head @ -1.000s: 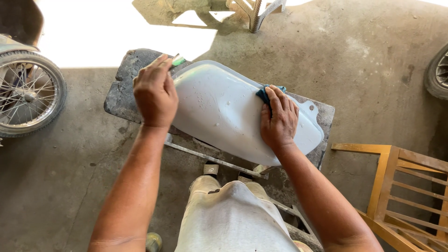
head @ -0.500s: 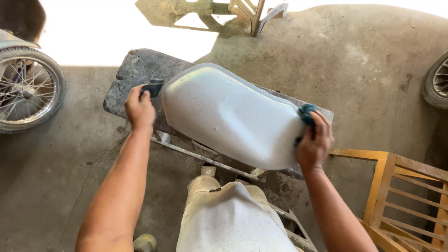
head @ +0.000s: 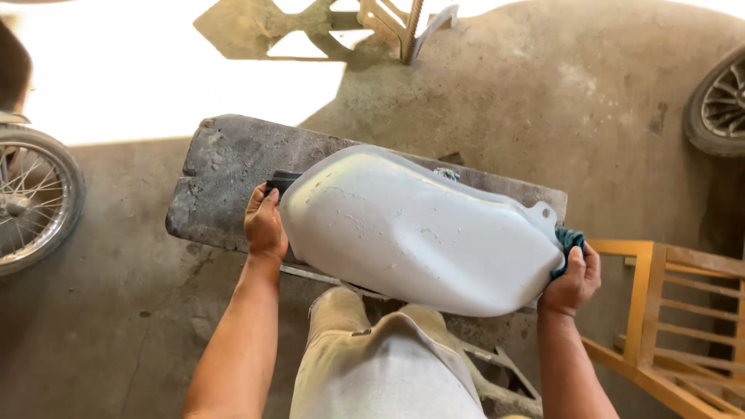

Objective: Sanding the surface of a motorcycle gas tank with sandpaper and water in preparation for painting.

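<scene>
1. I see the left hand (head: 265,225) gripping the near-left end of the pale grey motorcycle fuel tank (head: 419,229); its grip is closed on the tank's edge, fingers curled out of sight behind the shell.
2. Just above that grip, a small dark block (head: 281,181) pokes out from behind the tank, touching or nearly touching the fingertips; I cannot tell which.
3. The right hand (head: 573,279) clamps the opposite end of the tank, with a blue cloth (head: 569,242) pinched between its grip and the shell.
4. The tank spans the space between the 2 grips, tilted up on its side, its lower edge resting on the counter (head: 225,167), a worn dark slab.
5. A small mounting tab with a hole (head: 543,210) sticks up just above the right grip.
6. Below both grips, the person's knees in light trousers (head: 384,365) sit close under the tank.
7. Right of the right grip stands a yellow wooden frame (head: 675,310).
8. Well to the left of the left grip is a spoked wheel (head: 31,202); far beyond the right grip, another wheel (head: 718,105).
</scene>
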